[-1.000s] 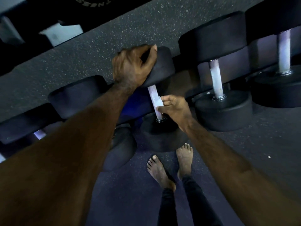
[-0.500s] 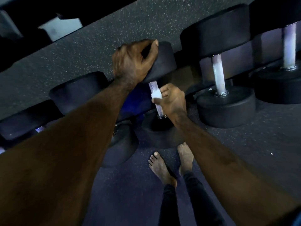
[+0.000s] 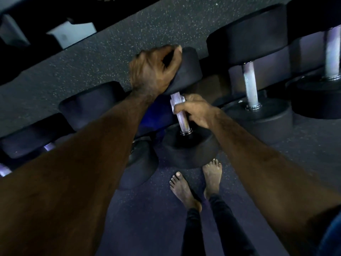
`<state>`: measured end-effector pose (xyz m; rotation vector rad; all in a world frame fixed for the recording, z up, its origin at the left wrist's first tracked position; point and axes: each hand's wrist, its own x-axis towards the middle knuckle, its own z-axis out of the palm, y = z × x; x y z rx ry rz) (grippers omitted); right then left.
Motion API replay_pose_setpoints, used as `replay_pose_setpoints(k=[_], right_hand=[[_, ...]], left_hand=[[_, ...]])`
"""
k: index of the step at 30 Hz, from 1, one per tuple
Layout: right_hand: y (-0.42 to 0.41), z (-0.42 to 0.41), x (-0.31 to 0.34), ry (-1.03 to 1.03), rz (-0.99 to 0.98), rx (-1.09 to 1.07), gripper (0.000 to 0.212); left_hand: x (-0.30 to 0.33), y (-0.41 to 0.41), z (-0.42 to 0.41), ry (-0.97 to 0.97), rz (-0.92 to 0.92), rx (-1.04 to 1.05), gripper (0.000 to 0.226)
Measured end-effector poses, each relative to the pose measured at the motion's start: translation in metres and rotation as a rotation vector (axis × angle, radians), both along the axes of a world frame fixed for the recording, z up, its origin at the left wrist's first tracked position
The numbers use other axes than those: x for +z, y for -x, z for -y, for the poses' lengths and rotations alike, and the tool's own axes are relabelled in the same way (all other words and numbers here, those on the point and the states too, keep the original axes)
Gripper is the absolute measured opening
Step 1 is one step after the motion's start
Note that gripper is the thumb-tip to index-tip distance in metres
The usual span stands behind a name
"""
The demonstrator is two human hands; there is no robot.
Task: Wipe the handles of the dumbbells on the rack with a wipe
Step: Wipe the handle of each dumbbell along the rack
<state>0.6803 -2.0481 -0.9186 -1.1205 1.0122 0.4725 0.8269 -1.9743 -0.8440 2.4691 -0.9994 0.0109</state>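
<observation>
Black rubber-headed dumbbell [image 3: 186, 148] on the dim rack, far head gripped by the left hand [image 3: 153, 71], knurled steel handle [image 3: 181, 117] clasped near its top by the right hand [image 3: 198, 111] round a small white wipe [image 3: 177, 106], mostly hidden by fingers.

The right hand [image 3: 198, 110] slid the wipe [image 3: 176, 105] up the dumbbell handle [image 3: 181, 117] from near the lower head toward the upper head.
</observation>
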Motion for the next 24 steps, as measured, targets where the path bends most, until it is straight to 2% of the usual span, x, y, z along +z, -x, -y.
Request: replay_pose_setpoints(k=[1,4,9,13,17,20,22,24], right_hand=[[0.005,-0.006,-0.003,-0.034,-0.002,0.017,0.061],[0.007,-0.015,-0.001,-0.043,0.015,0.075,0.042],[-0.039,-0.015,-0.009,0.035,0.014,-0.029,0.024],[-0.004,-0.022,-0.008,0.054,0.06,0.008,0.007],[0.021,-0.017,-0.002,-0.019,0.103,0.166,0.017],[-0.009,-0.002,-0.004,0.018,0.104,0.122,0.025],[-0.024,0.003,-0.006,-0.032,0.144,0.041,0.031],[-0.017,0.006,-0.009,-0.057,0.163,0.075,0.036]], left_hand=[[0.0,-0.001,0.001,0.0,0.0,-0.003,0.048],[-0.001,-0.002,0.0,0.008,-0.025,-0.011,0.048],[-0.001,-0.002,0.0,0.002,-0.007,0.009,0.049],[-0.002,-0.002,0.002,-0.018,0.006,0.013,0.047],[-0.003,-0.002,0.001,-0.029,0.028,0.026,0.046],[-0.001,-0.001,-0.001,-0.005,0.014,0.011,0.045],[0.0,-0.001,0.0,-0.005,0.014,-0.003,0.045],[-0.001,-0.002,0.0,-0.002,0.026,-0.011,0.045]])
